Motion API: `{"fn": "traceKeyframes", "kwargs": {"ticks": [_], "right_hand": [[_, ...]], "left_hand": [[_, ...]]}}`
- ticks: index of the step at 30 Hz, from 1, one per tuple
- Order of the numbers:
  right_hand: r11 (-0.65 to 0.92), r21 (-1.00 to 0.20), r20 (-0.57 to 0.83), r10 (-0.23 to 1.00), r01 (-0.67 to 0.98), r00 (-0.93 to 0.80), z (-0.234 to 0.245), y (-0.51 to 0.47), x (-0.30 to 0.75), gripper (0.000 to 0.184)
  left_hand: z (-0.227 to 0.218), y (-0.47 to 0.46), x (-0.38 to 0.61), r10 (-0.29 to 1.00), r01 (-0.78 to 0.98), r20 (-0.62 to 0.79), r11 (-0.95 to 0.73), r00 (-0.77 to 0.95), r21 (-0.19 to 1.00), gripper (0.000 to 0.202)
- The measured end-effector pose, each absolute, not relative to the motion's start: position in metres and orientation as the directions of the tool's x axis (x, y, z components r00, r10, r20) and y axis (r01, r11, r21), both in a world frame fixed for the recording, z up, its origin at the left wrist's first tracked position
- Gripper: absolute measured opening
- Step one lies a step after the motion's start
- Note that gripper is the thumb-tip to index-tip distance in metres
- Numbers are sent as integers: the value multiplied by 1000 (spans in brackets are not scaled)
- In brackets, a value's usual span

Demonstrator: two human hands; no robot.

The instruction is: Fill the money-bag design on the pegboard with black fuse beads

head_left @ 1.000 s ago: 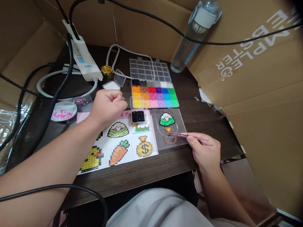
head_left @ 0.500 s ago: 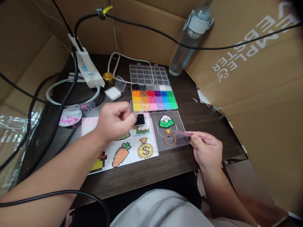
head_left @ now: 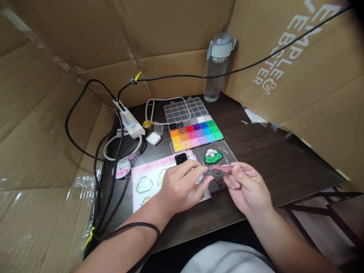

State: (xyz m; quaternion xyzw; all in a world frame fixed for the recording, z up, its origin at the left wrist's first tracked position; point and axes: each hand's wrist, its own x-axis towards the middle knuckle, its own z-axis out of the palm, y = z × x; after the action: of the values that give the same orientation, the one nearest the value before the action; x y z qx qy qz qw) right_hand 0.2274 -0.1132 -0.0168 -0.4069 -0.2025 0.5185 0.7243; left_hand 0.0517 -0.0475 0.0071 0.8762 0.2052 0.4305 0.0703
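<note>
Tweezers [head_left: 224, 167], pink and slim, sit in the right hand [head_left: 251, 187], pinched between its thumb and bent fingers, tips pointing left over the pegboard [head_left: 229, 152]; the left hand [head_left: 183, 185] is beside those tips, thumb and forefinger parted by a small gap; whether it touches them or has hold of anything I cannot tell; the pegboard lies on the dark table [head_left: 264, 170] and bears 1 white and green rice-ball shape [head_left: 212, 156] and, nearer the person, 1 brown outline [head_left: 218, 175], partly hidden by the right hand; the pattern sheet [head_left: 155, 174] lies to the left, partly hidden by the left hand, with black beads [head_left: 181, 159] near its top right; beyond is the bead case [head_left: 211, 142], sorted by colour, its clear lid [head_left: 184, 110] folded back; farther left are white beads [head_left: 154, 138], 1 gold cup [head_left: 147, 125] and 1 dish of pink beads [head_left: 128, 167]; behind them sits the power strip [head_left: 129, 121]; 1 water bottle [head_left: 216, 76] stands upright at the back, near cardboard walls [head_left: 176, 38].
</note>
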Motion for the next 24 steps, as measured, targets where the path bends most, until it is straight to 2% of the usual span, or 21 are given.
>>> {"fn": "traceKeyframes", "kwargs": {"ticks": [9,11,13,16,19,21,24], "right_hand": [[117,-785,-157,912,-608,378,-17,-111,228,17],[141,-791,-137,908,-595,397,-18,-112,230,17],[182,-818,-94,893,-546,439,-19,-114,231,13],[228,-911,26,863,-343,505,-24,-121,230,7],[263,-965,222,836,-11,502,-29,-127,225,13],[283,-944,331,829,172,451,-32,-129,220,18],[291,-906,396,839,306,374,-32,-127,214,21]], "left_hand": [[5,-47,56,443,307,720,-895,533,324,17],[7,-43,53,462,304,715,-886,525,350,12],[8,-36,47,550,344,706,-833,446,433,7],[5,-23,40,731,362,654,-674,195,645,10],[-5,-11,35,866,245,499,-483,-7,841,15],[-11,-5,33,906,182,418,-401,-69,898,19],[-16,0,30,922,156,369,-350,-117,924,23]]}}
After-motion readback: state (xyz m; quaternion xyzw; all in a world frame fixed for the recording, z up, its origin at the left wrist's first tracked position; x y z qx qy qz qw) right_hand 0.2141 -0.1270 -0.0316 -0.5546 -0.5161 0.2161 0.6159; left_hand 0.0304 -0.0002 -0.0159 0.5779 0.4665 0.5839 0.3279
